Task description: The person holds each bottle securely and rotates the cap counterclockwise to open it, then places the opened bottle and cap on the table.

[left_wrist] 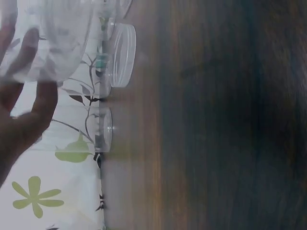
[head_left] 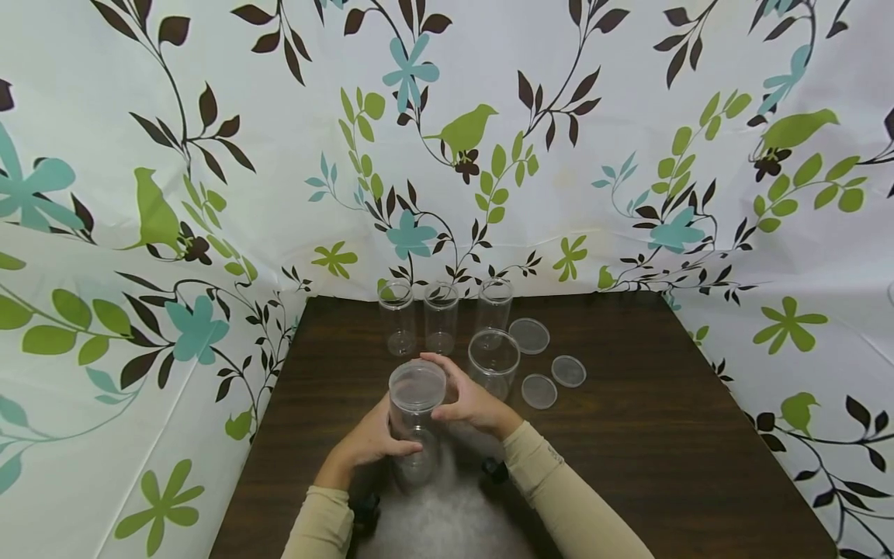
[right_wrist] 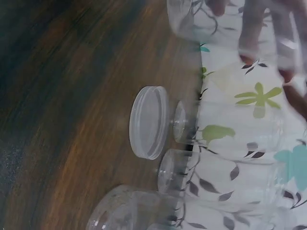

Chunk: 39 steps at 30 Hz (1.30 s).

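A clear plastic jar (head_left: 412, 423) with a translucent lid (head_left: 417, 383) on its top stands upright between my two hands, near the front of the table. My left hand (head_left: 369, 433) grips its left side, thumb across the front. From the right, my right hand (head_left: 471, 400) holds it just under the lid, its fingers reaching behind. Fingers of both hands also show through the clear wall in the wrist views. Another lid (right_wrist: 148, 122) lies on the table beyond the held jar; in the head view it is hidden behind the hands.
Three tall clear jars (head_left: 397, 318) stand along the back edge by the patterned cloth (head_left: 447, 194). A wider open jar (head_left: 493, 361) stands right of my right hand. Three lids (head_left: 539, 391) lie beside it on the dark wooden table (head_left: 649, 435).
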Each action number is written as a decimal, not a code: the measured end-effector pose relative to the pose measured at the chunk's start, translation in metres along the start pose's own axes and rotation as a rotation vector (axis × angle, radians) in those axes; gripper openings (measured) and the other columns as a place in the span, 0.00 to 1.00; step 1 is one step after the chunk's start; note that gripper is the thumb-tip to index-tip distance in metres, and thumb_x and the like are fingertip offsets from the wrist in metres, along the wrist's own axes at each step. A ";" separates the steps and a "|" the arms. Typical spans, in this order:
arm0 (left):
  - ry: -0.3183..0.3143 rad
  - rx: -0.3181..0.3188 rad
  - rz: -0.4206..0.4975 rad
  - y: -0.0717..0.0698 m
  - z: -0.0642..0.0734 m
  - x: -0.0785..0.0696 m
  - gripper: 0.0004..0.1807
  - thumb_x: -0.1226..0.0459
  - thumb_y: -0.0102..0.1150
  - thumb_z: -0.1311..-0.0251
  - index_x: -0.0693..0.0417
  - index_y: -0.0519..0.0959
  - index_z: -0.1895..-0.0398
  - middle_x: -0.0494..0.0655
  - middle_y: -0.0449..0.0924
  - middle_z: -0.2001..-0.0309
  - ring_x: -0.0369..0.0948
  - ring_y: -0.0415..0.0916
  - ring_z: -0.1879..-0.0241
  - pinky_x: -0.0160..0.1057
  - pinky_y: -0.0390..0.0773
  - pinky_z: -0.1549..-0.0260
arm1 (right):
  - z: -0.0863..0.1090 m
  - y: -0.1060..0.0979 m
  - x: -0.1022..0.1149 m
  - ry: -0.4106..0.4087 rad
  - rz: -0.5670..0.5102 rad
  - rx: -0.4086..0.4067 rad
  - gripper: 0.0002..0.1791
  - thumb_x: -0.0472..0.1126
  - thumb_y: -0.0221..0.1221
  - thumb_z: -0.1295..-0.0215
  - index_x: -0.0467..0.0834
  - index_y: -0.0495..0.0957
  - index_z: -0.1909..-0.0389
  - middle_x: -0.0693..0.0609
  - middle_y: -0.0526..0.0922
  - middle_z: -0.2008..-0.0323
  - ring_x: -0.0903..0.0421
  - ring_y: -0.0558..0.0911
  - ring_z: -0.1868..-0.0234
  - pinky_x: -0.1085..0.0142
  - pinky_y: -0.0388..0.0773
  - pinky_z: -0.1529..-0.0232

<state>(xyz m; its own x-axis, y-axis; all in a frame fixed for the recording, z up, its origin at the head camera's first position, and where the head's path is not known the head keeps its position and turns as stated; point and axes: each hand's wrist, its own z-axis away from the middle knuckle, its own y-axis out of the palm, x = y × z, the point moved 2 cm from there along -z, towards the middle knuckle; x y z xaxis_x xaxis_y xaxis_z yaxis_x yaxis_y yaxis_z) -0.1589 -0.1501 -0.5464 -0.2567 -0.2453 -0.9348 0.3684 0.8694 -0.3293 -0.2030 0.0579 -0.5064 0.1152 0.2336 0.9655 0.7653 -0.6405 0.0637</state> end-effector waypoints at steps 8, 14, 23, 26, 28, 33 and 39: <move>-0.024 -0.305 -0.188 -0.004 -0.002 0.012 0.58 0.59 0.85 0.61 0.59 0.59 0.26 0.58 0.75 0.37 0.54 0.73 0.38 0.60 0.71 0.40 | -0.001 0.028 -0.001 0.037 0.222 -0.347 0.65 0.63 0.72 0.46 0.37 0.45 0.21 0.39 0.56 0.23 0.43 0.60 0.24 0.50 0.60 0.28; -0.023 -0.309 -0.222 0.000 -0.002 0.013 0.56 0.59 0.84 0.61 0.58 0.61 0.27 0.57 0.77 0.39 0.53 0.75 0.41 0.59 0.74 0.44 | -0.008 0.035 -0.004 0.069 0.292 -0.475 0.52 0.45 0.74 0.42 0.39 0.54 0.24 0.42 0.70 0.31 0.46 0.73 0.35 0.55 0.70 0.37; -0.044 -0.136 -0.121 0.000 0.000 0.009 0.60 0.57 0.83 0.59 0.57 0.56 0.24 0.56 0.74 0.36 0.50 0.74 0.40 0.53 0.72 0.40 | -0.009 0.027 0.003 -0.005 0.172 -0.372 0.44 0.39 0.69 0.36 0.39 0.54 0.25 0.41 0.68 0.30 0.49 0.72 0.35 0.66 0.69 0.38; -0.024 -0.123 -0.113 -0.001 0.000 0.011 0.60 0.56 0.83 0.58 0.55 0.55 0.23 0.55 0.74 0.36 0.50 0.73 0.40 0.51 0.71 0.39 | -0.009 0.024 0.010 -0.088 0.163 -0.370 0.45 0.39 0.68 0.36 0.35 0.52 0.27 0.38 0.66 0.28 0.46 0.69 0.32 0.66 0.66 0.35; -0.001 -0.132 -0.111 -0.002 0.000 0.014 0.59 0.56 0.84 0.58 0.54 0.56 0.24 0.53 0.74 0.36 0.48 0.73 0.39 0.48 0.70 0.38 | -0.009 0.021 0.016 -0.142 0.159 -0.377 0.45 0.40 0.69 0.37 0.33 0.51 0.29 0.36 0.65 0.28 0.45 0.68 0.30 0.66 0.65 0.33; 0.046 -0.183 -0.075 -0.009 0.000 0.020 0.54 0.61 0.85 0.59 0.50 0.61 0.27 0.50 0.75 0.36 0.48 0.72 0.38 0.40 0.68 0.37 | -0.005 0.009 0.035 -0.251 0.097 -0.388 0.46 0.45 0.70 0.37 0.32 0.51 0.31 0.33 0.64 0.30 0.51 0.71 0.34 0.66 0.69 0.36; 0.033 -0.278 -0.059 -0.035 -0.001 0.029 0.55 0.66 0.84 0.58 0.56 0.59 0.27 0.57 0.72 0.33 0.54 0.68 0.33 0.32 0.63 0.37 | 0.007 -0.010 0.058 -0.337 -0.005 -0.419 0.44 0.45 0.70 0.36 0.35 0.53 0.29 0.41 0.67 0.32 0.55 0.72 0.34 0.65 0.74 0.40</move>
<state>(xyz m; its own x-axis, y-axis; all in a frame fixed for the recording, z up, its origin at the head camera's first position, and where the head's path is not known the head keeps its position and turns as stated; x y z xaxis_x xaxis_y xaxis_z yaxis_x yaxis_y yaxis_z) -0.1802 -0.1870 -0.5616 -0.3010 -0.2893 -0.9087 0.0937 0.9393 -0.3300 -0.1998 0.0827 -0.4532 0.3617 0.4148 0.8349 0.4558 -0.8599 0.2298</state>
